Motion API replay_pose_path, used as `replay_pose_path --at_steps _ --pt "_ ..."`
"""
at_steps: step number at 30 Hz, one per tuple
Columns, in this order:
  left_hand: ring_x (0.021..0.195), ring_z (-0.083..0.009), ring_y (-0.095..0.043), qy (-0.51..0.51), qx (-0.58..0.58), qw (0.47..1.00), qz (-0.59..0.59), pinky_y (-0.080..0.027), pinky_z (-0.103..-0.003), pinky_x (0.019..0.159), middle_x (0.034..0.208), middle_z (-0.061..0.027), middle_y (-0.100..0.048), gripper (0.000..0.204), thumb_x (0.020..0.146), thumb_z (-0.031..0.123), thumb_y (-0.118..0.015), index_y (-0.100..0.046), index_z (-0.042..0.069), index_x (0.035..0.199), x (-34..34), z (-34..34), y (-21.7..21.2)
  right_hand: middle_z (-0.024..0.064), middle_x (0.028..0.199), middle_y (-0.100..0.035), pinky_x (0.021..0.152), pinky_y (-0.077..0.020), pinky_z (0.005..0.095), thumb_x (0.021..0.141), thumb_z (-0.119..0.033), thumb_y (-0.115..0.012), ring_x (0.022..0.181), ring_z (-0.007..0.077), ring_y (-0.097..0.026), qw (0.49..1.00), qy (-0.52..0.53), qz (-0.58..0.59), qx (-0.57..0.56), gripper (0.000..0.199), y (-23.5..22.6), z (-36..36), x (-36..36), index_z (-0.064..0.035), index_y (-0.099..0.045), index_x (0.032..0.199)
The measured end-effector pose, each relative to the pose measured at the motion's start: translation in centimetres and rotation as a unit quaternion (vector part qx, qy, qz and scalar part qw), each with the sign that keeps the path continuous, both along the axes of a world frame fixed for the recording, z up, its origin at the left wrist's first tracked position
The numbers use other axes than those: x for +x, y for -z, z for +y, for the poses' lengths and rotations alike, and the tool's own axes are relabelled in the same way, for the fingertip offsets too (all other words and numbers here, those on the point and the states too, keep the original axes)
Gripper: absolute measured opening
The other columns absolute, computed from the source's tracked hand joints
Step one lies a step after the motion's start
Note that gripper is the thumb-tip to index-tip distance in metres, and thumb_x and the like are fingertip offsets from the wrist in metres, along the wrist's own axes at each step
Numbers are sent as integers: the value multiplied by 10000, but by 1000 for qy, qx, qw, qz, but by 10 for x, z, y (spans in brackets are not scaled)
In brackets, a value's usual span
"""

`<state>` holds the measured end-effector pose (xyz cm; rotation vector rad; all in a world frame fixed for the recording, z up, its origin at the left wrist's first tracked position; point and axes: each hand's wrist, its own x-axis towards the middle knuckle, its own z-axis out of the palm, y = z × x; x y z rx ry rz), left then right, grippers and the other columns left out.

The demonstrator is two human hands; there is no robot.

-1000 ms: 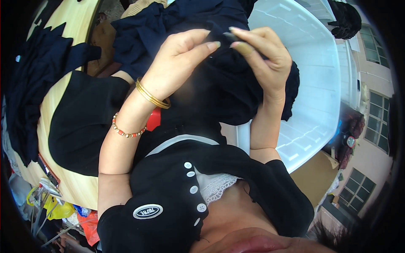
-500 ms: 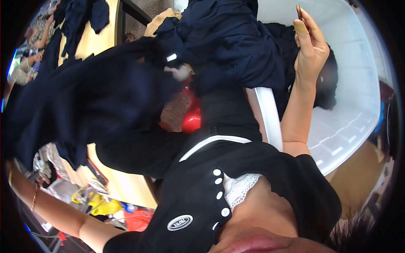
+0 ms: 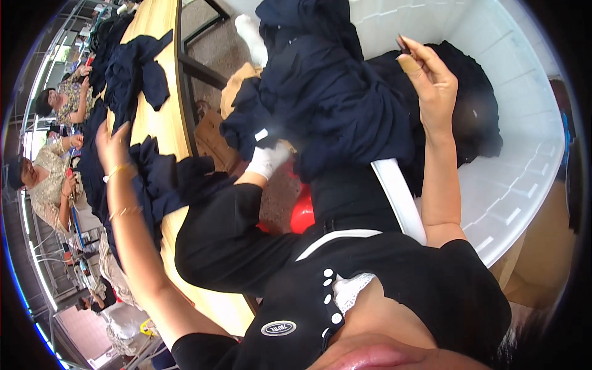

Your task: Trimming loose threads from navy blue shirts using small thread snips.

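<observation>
The left hand (image 3: pixel 114 145) had swung the navy garment (image 3: pixel 166 179) over the near edge of the counter (image 3: pixel 165 15), leaving its grip apart; the right hand (image 3: pixel 436 86) stayed pinched on a thin dark tool (image 3: pixel 402 44).

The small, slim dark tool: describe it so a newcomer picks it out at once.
Find the big, translucent white plastic bin at the picture's right. Over the dark navy cloth heaped there is the person's right hand. From its fingers juts the small, slim dark tool, thin and stiff-looking, unlike the soft cloth.
</observation>
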<state>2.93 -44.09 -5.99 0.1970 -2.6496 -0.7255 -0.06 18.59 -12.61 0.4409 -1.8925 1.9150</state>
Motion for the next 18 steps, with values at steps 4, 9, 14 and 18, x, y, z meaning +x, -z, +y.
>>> replay_pose_path --at_steps 4,9,14,18 --pt "1293 -318 -416 75 202 974 -75 -372 -437 1019 1391 -190 -445 781 791 418 -734 -396 133 1434 -94 216 44 27 1018 -627 825 -424 177 881 -38 -666 897 73 -553 1000 -8 -9 -18 301 -6 4 6 38 -634 1170" --pt "1299 -345 -428 122 189 972 -60 -391 -378 1039 1377 -273 -439 1025 627 560 -799 -381 76 1428 -176 346 61 36 1018 -631 846 -436 192 882 -37 -663 912 80 -571 999 -4 -38 16 292 1 13 3 38 -635 1163" --pt "760 -207 -664 92 -1 996 6 -522 -301 737 840 -113 -698 436 608 223 -800 -685 18 976 -204 323 61 -23 879 -565 688 -415 143 859 -38 -696 779 31 -520 999 14 -42 -19 283 6 13 -3 23 -661 1133" --pt "752 -118 -612 165 169 971 38 -485 -235 730 822 -32 -667 289 653 121 -770 -688 19 911 -143 321 3 -16 877 -573 702 -416 146 857 -30 -695 782 36 -523 998 14 -50 -34 283 15 16 -1 16 -663 1134"
